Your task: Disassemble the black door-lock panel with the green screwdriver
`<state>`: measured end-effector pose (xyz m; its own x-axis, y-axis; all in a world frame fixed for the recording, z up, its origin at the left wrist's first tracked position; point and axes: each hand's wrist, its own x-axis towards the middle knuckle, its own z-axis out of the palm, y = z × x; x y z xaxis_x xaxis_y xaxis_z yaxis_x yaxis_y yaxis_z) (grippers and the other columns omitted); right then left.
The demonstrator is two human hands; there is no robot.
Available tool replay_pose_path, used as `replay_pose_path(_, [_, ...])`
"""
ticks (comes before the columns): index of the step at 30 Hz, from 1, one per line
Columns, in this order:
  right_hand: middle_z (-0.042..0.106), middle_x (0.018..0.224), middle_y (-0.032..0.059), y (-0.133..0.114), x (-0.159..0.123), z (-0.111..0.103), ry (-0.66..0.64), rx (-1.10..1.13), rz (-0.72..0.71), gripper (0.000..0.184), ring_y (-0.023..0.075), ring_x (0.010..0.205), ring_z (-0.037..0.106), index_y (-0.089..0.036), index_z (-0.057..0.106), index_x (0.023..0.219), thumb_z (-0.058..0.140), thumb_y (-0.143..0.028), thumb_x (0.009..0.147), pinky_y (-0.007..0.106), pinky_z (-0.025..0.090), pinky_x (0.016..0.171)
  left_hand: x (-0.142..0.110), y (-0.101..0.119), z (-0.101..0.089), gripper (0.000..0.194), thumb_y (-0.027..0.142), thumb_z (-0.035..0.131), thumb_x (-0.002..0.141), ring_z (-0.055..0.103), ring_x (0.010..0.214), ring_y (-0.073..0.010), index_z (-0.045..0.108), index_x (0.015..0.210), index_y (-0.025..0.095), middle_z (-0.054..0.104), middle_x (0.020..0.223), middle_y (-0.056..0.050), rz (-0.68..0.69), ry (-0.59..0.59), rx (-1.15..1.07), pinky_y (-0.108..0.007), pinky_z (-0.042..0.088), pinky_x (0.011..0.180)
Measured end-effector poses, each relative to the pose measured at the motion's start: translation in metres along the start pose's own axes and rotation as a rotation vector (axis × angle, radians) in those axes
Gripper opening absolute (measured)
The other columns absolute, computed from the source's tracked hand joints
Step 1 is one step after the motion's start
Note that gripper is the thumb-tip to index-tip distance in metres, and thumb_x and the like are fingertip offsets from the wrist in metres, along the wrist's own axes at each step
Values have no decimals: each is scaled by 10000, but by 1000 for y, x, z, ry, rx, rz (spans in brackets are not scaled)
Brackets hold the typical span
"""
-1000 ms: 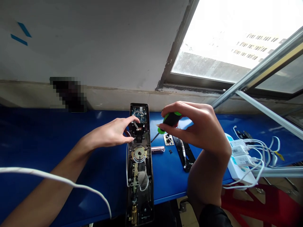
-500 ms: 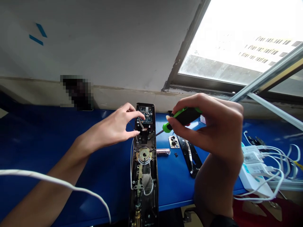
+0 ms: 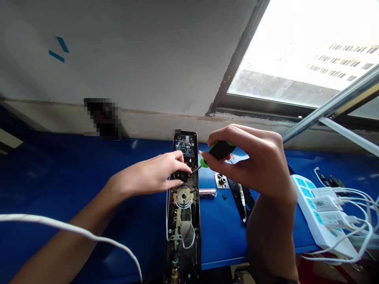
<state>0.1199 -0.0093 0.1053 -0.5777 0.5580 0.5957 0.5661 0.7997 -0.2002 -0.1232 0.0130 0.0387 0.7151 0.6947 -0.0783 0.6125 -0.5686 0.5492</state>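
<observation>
Right hand (image 3: 254, 157) grips a screwdriver (image 3: 222, 150), smooth black-and-green handle, slim shaft angled into a long, narrow black housing (image 3: 196, 213) on the glossy blue table (image 3: 222, 236). Left hand (image 3: 155, 171) curls over the housing above a round metal disc (image 3: 184, 196); cannot tell whether it grips anything.

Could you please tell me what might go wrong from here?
First, the screwdriver in the right hand has its shaft angled in close to the fingers of the left hand, so a slip might jab one. Second, the circuit board is exposed in the open casing, and a stray tip could scratch it. Third, the small screws lie loose on the blue table and could scatter if bumped.
</observation>
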Motion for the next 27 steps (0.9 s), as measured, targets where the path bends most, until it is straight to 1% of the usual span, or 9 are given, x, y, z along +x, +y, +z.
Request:
replay_pose_path(5, [617, 732, -3, -3, 1, 6, 75, -141, 19, 161, 113, 618, 477, -211, 620, 841, 692, -304, 951, 305, 417, 553, 0, -3, -2, 353, 413, 623, 965, 639, 1064, -252, 720, 1295, 330, 595, 1265, -64, 23, 12, -4, -364, 524, 979])
replay_pose_path(8, [604, 685, -9, -5, 2, 12, 116, -203, 52, 240, 113, 596, 448, -212, 604, 791, 704, -367, 943, 311, 377, 539, -1, -5, -4, 413, 424, 655, 943, 617, 1069, -257, 659, 1346, 329, 548, 1266, -69, -41, 61, 41, -373, 528, 963])
replay_pose_path(11, [590, 645, -18, -8, 4, 18, 145, -229, 78, 322, 104, 574, 438, -209, 588, 750, 732, -440, 921, 308, 369, 537, -3, -7, -4, 492, 473, 668, 930, 593, 1092, -268, 600, 1397, 334, 497, 1252, -70, -105, 99, 92, -388, 524, 973])
replay_pose_path(13, [565, 606, -25, -10, 5, 21, 186, -245, 100, 366, 97, 555, 425, -206, 566, 712, 730, -464, 916, 305, 349, 524, -3, -9, -3, 545, 509, 665, 925, 584, 1123, -282, 564, 1435, 346, 461, 1280, -74, -134, 121, 114, -409, 516, 1006])
replay_pose_path(15, [547, 578, -27, -12, 6, 24, 220, -262, 125, 384, 94, 544, 424, -205, 547, 685, 713, -456, 924, 304, 333, 519, -3, -11, -2, 613, 541, 666, 913, 605, 1093, -275, 516, 1479, 358, 420, 1341, -79, -163, 143, 112, -425, 523, 1014])
replay_pose_path(17, [561, 586, -22, -14, 6, 24, 214, -275, 131, 368, 94, 548, 427, -206, 549, 689, 694, -435, 937, 302, 335, 527, -2, -13, -1, 681, 571, 665, 900, 642, 979, -233, 460, 1520, 377, 376, 1413, -86, -192, 150, 93, -432, 547, 990])
replay_pose_path(19, [583, 609, -23, -16, 4, 23, 167, -272, 110, 337, 90, 548, 407, -208, 575, 732, 679, -438, 956, 296, 332, 531, -1, -14, -2, 732, 590, 678, 877, 658, 882, -192, 430, 1538, 397, 330, 1478, -87, -213, 158, 65, -440, 565, 981])
replay_pose_path(23, [565, 588, -41, -20, 0, 18, 109, -236, 90, 360, 75, 522, 377, -203, 626, 786, 666, -502, 983, 289, 303, 517, 2, -16, -3, 809, 586, 733, 818, 687, 952, -202, 428, 1547, 413, 237, 1574, -72, -219, 209, -3, -442, 576, 1025])
replay_pose_path(27, [588, 586, -42, -22, -1, 14, 101, -194, 66, 366, 71, 513, 401, -196, 672, 794, 659, -502, 996, 291, 312, 505, 3, -17, -4, 821, 567, 750, 805, 700, 954, -205, 433, 1548, 418, 302, 1547, -76, -258, 265, -80, -404, 612, 962])
